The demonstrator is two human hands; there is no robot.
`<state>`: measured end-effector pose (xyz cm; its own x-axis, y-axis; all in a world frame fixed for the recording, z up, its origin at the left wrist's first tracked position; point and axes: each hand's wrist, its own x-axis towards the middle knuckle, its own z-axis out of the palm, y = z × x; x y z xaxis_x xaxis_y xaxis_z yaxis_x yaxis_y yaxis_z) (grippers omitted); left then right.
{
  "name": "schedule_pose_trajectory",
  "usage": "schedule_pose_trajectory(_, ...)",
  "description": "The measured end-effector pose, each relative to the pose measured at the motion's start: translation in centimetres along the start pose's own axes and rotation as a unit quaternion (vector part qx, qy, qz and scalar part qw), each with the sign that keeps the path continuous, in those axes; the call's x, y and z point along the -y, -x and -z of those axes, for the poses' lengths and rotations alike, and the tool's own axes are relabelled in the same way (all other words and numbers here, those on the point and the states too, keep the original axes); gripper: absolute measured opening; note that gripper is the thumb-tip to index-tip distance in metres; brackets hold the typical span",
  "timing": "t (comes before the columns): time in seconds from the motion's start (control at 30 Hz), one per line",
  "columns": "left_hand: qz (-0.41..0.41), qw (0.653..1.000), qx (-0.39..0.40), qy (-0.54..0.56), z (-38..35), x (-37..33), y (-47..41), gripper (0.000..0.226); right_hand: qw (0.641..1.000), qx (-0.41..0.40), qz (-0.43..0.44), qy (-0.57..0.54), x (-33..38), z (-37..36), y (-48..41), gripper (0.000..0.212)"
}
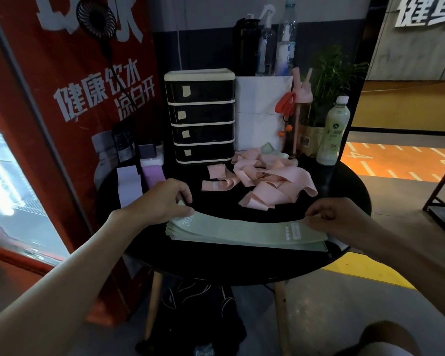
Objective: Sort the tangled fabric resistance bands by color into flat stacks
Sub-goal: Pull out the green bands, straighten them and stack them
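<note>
On the table (242,263), green stack (242,231), ends pinched by left grip (162,199), right grip (332,214)

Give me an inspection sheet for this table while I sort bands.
Surface: round black table.
Job's things: green stack flat at near edge; pink bands tangled mid-table, a green band at their back edge; purple bands and pale bands laid at left.
Clutter: drawer unit, scissors, plant, bottles at back.
Hands: left hand and right hand pinch opposite ends of top green band.
Cables: fan cable hangs down red panel.
Surroundings: orange-marked floor at right.
</note>
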<state>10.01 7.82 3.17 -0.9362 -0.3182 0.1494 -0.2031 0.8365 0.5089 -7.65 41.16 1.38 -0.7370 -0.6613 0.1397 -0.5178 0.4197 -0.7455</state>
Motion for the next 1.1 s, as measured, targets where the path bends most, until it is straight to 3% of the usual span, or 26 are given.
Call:
schedule_pose_trajectory(0.23,-0.006,1.000,-0.012,-0.020,-0.5,0.4,0.2,0.015,0.999,-0.022,0.025,0.033,0.1,-0.3,-0.2,0.020)
schedule_pose_trajectory(0.57,0.003,0.999,0.023,-0.034,-0.8,0.5,0.4,0.013,0.990,-0.037,0.040,0.131,-0.7,-0.8,-0.5,0.016)
schedule_pose_trajectory(0.67,-0.001,0.996,0.012,-0.093,-0.8,-0.4,0.8,0.009,0.983,-0.057,0.055,0.163,-0.8,-0.9,-0.5,0.013)
schedule_pose_trajectory(0.77,-0.028,0.985,-0.047,-0.165,-1.3,-2.4,1.0,0.012,0.973,-0.053,0.106,0.198,-0.1,-1.0,0.0,0.009)
schedule_pose_trajectory(0.93,-0.107,0.991,-0.050,-0.067,-3.9,-6.6,1.0,0.013,0.970,0.003,0.095,0.224,0.1,-1.6,0.9,0.010)
schedule_pose_trajectory(1.1,-0.093,0.996,-0.003,-0.016,-7.0,-8.0,0.3,0.020,0.976,0.005,0.091,0.197,-0.6,-2.0,0.9,0.007)
